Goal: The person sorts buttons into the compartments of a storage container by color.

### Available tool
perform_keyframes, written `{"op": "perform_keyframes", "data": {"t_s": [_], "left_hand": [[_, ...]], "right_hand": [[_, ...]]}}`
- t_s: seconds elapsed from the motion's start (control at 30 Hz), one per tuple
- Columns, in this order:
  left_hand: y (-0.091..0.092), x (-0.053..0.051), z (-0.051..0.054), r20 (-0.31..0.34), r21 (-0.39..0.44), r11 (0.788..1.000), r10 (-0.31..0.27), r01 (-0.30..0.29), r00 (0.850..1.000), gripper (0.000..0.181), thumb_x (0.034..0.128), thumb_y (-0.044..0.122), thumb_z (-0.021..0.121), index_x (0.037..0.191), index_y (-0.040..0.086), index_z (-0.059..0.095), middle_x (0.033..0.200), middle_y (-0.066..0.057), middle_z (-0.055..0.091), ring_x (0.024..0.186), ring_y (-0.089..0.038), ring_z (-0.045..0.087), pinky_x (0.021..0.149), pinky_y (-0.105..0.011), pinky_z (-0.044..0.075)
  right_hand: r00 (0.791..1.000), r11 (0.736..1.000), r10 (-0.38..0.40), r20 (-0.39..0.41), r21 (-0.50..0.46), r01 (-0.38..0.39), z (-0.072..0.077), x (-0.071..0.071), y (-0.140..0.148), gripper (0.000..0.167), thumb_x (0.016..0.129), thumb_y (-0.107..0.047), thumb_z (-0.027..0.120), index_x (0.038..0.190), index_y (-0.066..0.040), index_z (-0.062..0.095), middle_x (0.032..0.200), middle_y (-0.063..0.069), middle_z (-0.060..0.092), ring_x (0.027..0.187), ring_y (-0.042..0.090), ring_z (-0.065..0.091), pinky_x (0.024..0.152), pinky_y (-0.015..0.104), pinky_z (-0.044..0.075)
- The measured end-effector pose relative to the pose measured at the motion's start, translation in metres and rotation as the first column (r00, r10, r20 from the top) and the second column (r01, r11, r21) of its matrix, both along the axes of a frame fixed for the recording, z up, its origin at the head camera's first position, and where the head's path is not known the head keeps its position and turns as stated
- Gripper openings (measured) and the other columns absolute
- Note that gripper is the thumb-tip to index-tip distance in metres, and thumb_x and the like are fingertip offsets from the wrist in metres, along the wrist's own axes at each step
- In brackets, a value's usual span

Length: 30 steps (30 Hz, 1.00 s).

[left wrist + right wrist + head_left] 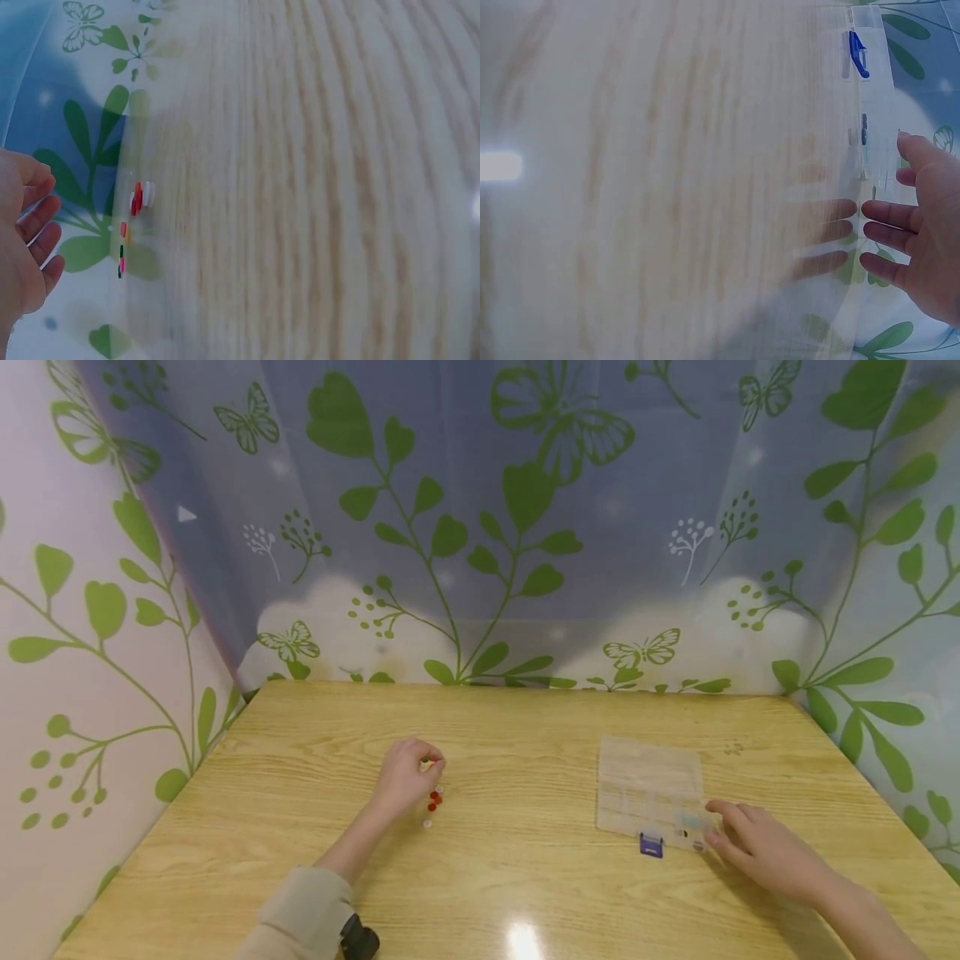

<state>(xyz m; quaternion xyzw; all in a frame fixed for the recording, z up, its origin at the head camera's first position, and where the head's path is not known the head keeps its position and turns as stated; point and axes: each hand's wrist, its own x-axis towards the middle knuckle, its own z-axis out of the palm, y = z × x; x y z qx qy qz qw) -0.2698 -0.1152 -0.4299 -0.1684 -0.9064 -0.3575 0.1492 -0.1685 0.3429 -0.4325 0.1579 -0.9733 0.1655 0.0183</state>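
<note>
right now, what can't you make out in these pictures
Head view: whether the left hand holds anything; its own curled fingers block the view.
Head view: what the dark bits in the clear case are; too small.
Left wrist view: the rest of the left hand, cut off by the left edge.
Right wrist view: most of the clear case's inside, seen nearly edge-on.

A pale beige left sleeve with a wide, turned-back cuff, a rounded black device at its edge
</note>
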Motion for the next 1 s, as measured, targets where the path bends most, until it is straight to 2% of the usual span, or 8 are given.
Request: {"op": "perform_keyframes", "data": {"t_s": [0.2, 0.37, 0.53, 1.0], "left_hand": [[-0.005, -0.002, -0.006, 0.019, -0.026, 1.000, 0.009, -0.009, 1.000, 0.007, 0.0791, 0.008, 0.067, 0.083, 0.003, 0.070, 0.088, -0.007, 0.064, 0.089, -0.028, 0.053, 0.082, -0.042, 0.039], [-0.009, -0.003, -0.011, 0.069, -0.071, 0.997, 0.015, -0.010, 0.997, 0.008, 0.0793, 0.008, 0.067, 0.085, 0.003, 0.070, 0.090, -0.008, 0.065, 0.092, -0.028, 0.053, 0.087, -0.043, 0.039], [-0.010, -0.002, -0.018, 0.100, -0.119, 0.993, 0.003, 0.009, 0.995, 0.010, 0.0801, 0.010, 0.067, 0.087, 0.005, 0.070, 0.091, -0.007, 0.064, 0.089, -0.026, 0.052, 0.082, -0.041, 0.039], [-0.006, -0.002, -0.024, 0.051, -0.128, 0.992, 0.008, -0.001, 0.999, 0.005, 0.0777, 0.012, 0.071, 0.080, 0.007, 0.071, 0.085, -0.004, 0.065, 0.083, -0.023, 0.052, 0.076, -0.040, 0.037]], "right_hand": [[1.000, 1.000, -0.001, -0.007, 0.005, 0.002, -0.001, 0.000, 0.001, 0.042, 0.094, -0.031, 0.054, 0.123, -0.002, 0.048, 0.096, 0.004, 0.055, 0.087, 0.021, 0.052, 0.072, 0.045, 0.045], [1.000, 1.000, 0.006, -0.013, 0.007, -0.006, 0.000, 0.001, 0.000, 0.041, 0.094, -0.030, 0.054, 0.123, -0.002, 0.048, 0.095, 0.004, 0.054, 0.086, 0.019, 0.051, 0.071, 0.044, 0.045], [1.000, 1.000, 0.008, -0.012, 0.001, -0.008, 0.002, 0.002, -0.002, 0.041, 0.094, -0.030, 0.054, 0.123, -0.002, 0.048, 0.093, 0.003, 0.054, 0.085, 0.018, 0.051, 0.071, 0.044, 0.045], [1.000, 1.000, 0.018, -0.019, 0.007, -0.018, 0.002, 0.001, -0.001, 0.041, 0.094, -0.030, 0.055, 0.122, -0.001, 0.049, 0.093, 0.002, 0.054, 0.084, 0.018, 0.051, 0.070, 0.043, 0.045]]}}
